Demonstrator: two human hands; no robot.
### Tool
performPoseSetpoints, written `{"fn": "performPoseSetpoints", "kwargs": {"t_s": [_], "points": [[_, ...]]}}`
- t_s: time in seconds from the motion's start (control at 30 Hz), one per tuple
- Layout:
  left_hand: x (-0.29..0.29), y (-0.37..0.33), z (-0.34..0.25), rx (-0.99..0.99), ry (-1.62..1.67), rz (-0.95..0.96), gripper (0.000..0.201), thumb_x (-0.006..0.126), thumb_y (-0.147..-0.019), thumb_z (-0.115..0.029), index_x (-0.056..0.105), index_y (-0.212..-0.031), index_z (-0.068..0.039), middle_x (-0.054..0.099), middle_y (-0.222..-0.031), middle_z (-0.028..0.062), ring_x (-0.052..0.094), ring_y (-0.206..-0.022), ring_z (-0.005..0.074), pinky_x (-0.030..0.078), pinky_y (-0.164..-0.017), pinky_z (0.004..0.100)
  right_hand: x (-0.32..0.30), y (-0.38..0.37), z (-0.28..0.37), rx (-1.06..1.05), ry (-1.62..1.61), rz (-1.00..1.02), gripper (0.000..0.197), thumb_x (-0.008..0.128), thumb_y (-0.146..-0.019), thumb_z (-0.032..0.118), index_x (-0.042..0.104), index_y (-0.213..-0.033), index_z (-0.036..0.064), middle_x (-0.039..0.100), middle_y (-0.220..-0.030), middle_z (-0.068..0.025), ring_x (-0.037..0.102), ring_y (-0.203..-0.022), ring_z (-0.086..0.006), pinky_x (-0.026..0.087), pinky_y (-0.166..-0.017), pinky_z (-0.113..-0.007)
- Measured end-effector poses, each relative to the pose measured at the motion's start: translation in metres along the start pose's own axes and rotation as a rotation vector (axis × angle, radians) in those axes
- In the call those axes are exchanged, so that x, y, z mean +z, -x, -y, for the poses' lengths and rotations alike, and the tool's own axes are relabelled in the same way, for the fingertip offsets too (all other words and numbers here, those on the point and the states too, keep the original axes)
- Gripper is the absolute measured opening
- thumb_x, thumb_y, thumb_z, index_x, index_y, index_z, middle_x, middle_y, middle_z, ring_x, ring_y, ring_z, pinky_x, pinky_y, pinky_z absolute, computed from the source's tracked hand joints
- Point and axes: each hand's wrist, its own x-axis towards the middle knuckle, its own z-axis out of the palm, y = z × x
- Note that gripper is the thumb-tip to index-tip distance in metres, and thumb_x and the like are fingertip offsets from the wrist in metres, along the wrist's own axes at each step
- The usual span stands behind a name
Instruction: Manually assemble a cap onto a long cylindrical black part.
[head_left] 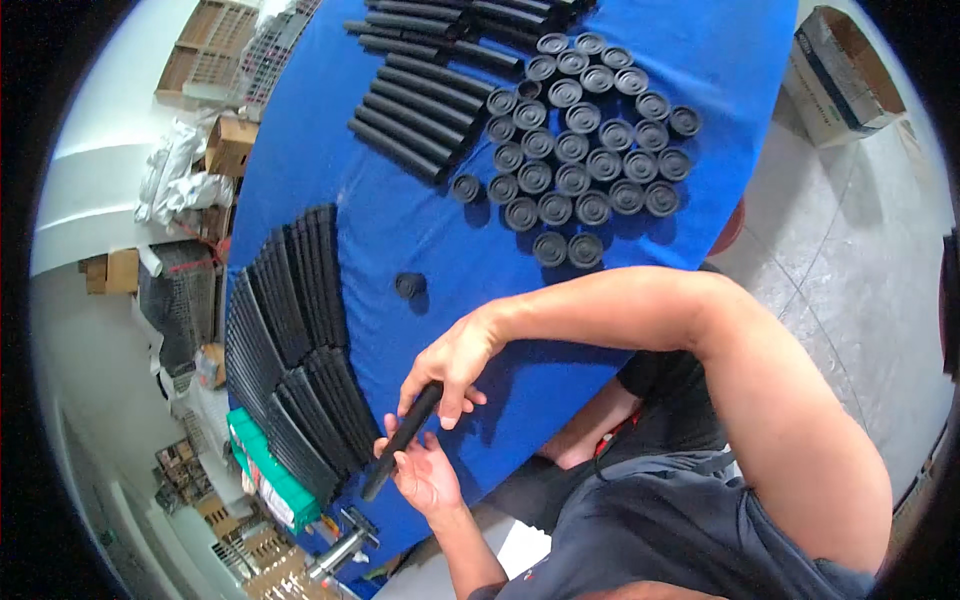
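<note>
Both hands meet over the near edge of the blue surface (420, 230), sharing one black tube (402, 440). Left hand (425, 472) lies palm up under the tube's lower part, fingers loosely curled around it; right hand (455, 365) closes over its upper end from above. Just to their left, black flat strips (290, 340) are fanned along the surface's left edge. One lone black cap (408, 285) sits near the middle, many round caps (580, 140) cluster toward the far edge, beside more tubes (415, 110).
</note>
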Motion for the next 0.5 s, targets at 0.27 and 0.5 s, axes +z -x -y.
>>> {"fn": "performPoseSetpoints", "kwargs": {"t_s": [0.27,0.5], "points": [[0.009,0.034,0.006,-0.381,-0.432,0.008,0.033,0.066,-0.095,-0.032,0.061,-0.106,-0.001,0.067,-0.092,0.0124,0.061,-0.071,0.0173,0.049,-0.057,0.0296,-0.008,-0.001,-0.001,0.073,0.028,-0.193,0.039,0.067,-0.088,0.019,0.064,-0.119,-0.0041,0.067,-0.079,-0.0104,0.064,-0.061,-0.0142,0.053,-0.05,-0.028],[0.004,0.008,-0.01,0.479,-1.393,0.033,0.028,0.072,-0.086,-0.006,0.061,-0.111,0.0,0.061,-0.111,0.0119,0.059,-0.095,0.0216,0.048,-0.084,0.0335,-0.007,0.002,-0.001,0.14,0.127,-0.168,0.041,0.065,-0.09,0.018,0.062,-0.123,-0.0061,0.065,-0.078,-0.0115,0.064,-0.061,-0.0163,0.054,-0.049,-0.03]]}}
